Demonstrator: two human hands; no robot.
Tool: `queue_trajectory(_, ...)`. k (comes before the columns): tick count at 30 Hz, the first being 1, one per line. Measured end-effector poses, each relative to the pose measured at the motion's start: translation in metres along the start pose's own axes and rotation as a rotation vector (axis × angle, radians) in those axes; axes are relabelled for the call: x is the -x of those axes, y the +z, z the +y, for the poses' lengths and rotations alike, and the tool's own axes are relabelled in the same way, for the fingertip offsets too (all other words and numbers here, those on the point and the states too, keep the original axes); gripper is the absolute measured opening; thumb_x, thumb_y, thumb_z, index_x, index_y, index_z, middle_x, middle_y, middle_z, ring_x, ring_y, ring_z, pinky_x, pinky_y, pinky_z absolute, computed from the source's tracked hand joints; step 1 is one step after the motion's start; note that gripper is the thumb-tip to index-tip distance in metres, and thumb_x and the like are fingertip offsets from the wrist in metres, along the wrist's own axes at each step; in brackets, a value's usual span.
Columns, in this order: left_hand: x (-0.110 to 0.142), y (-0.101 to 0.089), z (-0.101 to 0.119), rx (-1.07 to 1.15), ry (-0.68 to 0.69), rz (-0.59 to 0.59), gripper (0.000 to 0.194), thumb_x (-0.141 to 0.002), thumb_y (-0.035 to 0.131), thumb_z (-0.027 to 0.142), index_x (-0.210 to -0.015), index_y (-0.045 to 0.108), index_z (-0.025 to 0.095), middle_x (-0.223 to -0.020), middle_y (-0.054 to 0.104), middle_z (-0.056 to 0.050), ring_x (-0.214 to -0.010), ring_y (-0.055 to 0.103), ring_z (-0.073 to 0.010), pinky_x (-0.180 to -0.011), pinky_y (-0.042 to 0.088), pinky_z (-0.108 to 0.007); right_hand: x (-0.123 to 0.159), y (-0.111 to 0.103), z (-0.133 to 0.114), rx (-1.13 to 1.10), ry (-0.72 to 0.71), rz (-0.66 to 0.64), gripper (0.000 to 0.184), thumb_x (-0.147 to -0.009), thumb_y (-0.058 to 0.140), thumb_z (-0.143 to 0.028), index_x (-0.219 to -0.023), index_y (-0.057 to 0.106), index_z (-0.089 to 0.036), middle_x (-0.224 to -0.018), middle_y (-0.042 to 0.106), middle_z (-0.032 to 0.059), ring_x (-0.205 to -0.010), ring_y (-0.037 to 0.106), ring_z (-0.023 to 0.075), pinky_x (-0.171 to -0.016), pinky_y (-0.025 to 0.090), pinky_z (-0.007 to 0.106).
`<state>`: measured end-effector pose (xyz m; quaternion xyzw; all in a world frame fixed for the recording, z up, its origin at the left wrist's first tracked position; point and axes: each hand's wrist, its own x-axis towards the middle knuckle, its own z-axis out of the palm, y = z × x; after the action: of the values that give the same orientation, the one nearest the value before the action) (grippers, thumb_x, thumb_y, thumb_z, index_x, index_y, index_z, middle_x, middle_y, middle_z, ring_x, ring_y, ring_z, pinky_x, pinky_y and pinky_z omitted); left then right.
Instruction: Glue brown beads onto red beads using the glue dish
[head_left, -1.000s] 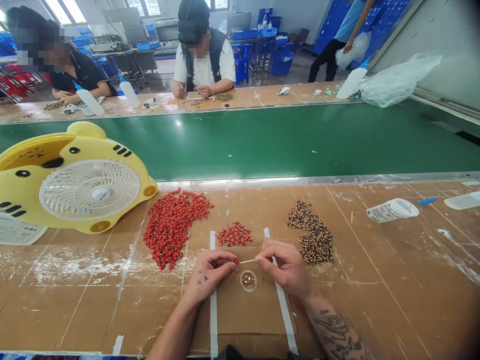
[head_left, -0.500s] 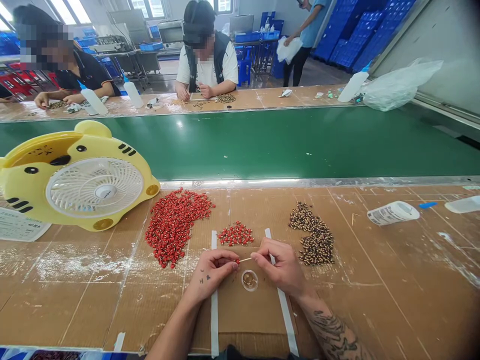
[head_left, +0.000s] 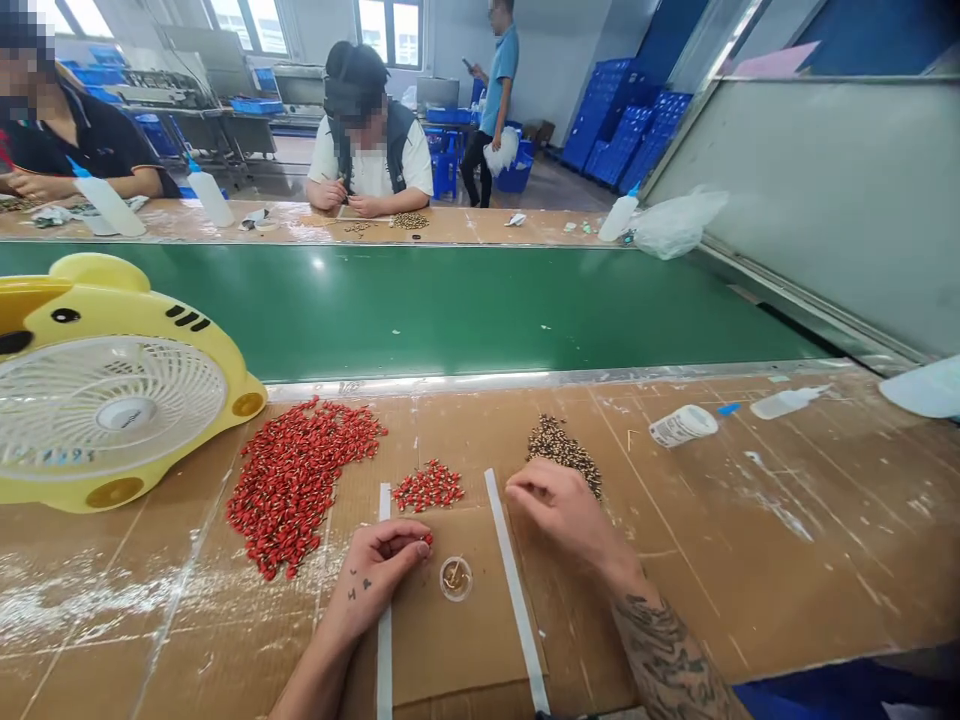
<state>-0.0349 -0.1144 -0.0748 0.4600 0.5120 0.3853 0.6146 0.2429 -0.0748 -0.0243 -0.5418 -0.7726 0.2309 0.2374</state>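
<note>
Two hands busy: left hand (head_left: 373, 570) pinches a red bead (head_left: 427, 538) tight; right hand (head_left: 559, 510) curled narrow, can't tell if holding, near the cup (head_left: 456, 578).

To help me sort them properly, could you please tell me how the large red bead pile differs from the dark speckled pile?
The red pile is bright red, the dark pile brown-black with pale flecks. The red pile is much larger; the dark pile is narrower, its lower end hidden by the right hand. Both lie loose on the cardboard.
</note>
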Motion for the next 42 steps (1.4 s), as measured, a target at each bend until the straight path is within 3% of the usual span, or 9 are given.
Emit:
queue_trajectory(2, -0.001, -0.001, -0.002, -0.013, 0.005, -0.001, 0.019, -0.073, 0.075, 0.03, -0.083, 0.077, 0.014, -0.071, 0.072, -0.005, -0.062, 0.062, -0.0142, -0.06, 0.047, -0.022, -0.006, -0.01, 0.02, 0.138, 0.078, 0.051, 0.016, -0.091, 0.056, -0.021, -0.088, 0.071, -0.019, -0.087, 0.068, 0.0045, -0.083, 0.061, 0.0193, -0.077, 0.045, 0.031)
queue_trajectory(5, -0.003, -0.001, -0.005, 0.009, 0.005, -0.008, 0.02, -0.073, 0.076, 0.031, -0.084, 0.077, 0.015, -0.075, 0.072, -0.005, -0.065, 0.062, -0.015, -0.063, 0.048, -0.023, -0.015, -0.016, 0.044, 0.304, 0.111, -0.004, 0.017, -0.088, 0.057, -0.016, -0.094, 0.073, -0.018, -0.09, 0.068, 0.006, -0.09, 0.061, 0.0222, -0.082, 0.046, 0.033)
queue_trajectory(9, -0.002, -0.001, -0.006, 0.045, 0.007, -0.016, 0.021, -0.073, 0.076, 0.033, -0.085, 0.076, 0.015, -0.074, 0.072, -0.005, -0.066, 0.062, -0.0153, -0.064, 0.048, -0.023, -0.023, -0.01, 0.056, 0.385, 0.076, -0.074, 0.014, -0.088, 0.06, -0.017, -0.086, 0.074, -0.019, -0.084, 0.067, 0.0061, -0.089, 0.061, 0.0229, -0.08, 0.046, 0.032)
queue_trajectory(19, -0.003, 0.001, -0.001, 0.066, -0.001, -0.03, 0.022, -0.073, 0.075, 0.032, -0.086, 0.075, 0.014, -0.071, 0.071, -0.005, -0.065, 0.061, -0.015, -0.064, 0.047, -0.023, -0.025, -0.004, 0.058, 0.345, 0.035, -0.064, 0.019, -0.092, 0.053, -0.018, -0.08, 0.068, -0.018, -0.084, 0.065, 0.0053, -0.086, 0.06, 0.0214, -0.079, 0.045, 0.033)
queue_trajectory(27, -0.002, 0.001, 0.0, 0.073, 0.011, -0.033, 0.02, -0.073, 0.075, 0.03, -0.084, 0.075, 0.014, -0.07, 0.071, -0.004, -0.065, 0.061, -0.0143, -0.063, 0.046, -0.022, -0.012, -0.009, 0.059, 0.154, 0.003, 0.056, 0.019, -0.094, 0.05, -0.023, -0.083, 0.066, -0.02, -0.089, 0.065, 0.0054, -0.085, 0.061, 0.0205, -0.078, 0.048, 0.033)
queue_trajectory(32, -0.003, 0.0, -0.002, 0.053, 0.025, -0.033, 0.019, -0.075, 0.074, 0.03, -0.085, 0.075, 0.015, -0.074, 0.071, -0.004, -0.066, 0.061, -0.014, -0.063, 0.045, -0.022, -0.021, -0.009, 0.057, 0.256, -0.08, -0.031, 0.018, -0.091, 0.054, -0.017, -0.098, 0.071, -0.019, -0.092, 0.068, 0.0075, -0.092, 0.061, 0.0237, -0.083, 0.049, 0.037)
queue_trajectory(37, -0.003, 0.001, 0.001, 0.069, 0.028, -0.023, 0.018, -0.073, 0.075, 0.029, -0.084, 0.075, 0.014, -0.071, 0.071, -0.004, -0.065, 0.061, -0.0145, -0.063, 0.046, -0.022, -0.032, -0.011, 0.059, 0.32, -0.13, -0.131, 0.019, -0.091, 0.055, -0.014, -0.084, 0.072, -0.019, -0.086, 0.068, 0.0074, -0.087, 0.061, 0.0238, -0.08, 0.049, 0.037)
queue_trajectory(42, -0.001, 0.004, 0.004, 0.091, 0.044, 0.003, 0.016, -0.072, 0.075, 0.028, -0.082, 0.076, 0.015, -0.073, 0.071, -0.004, -0.065, 0.063, -0.0147, -0.063, 0.048, -0.023, -0.023, -0.007, 0.045, 0.108, -0.127, -0.083, 0.016, -0.093, 0.055, -0.019, -0.088, 0.07, -0.02, -0.09, 0.071, 0.0049, -0.085, 0.064, 0.0203, -0.078, 0.049, 0.033)
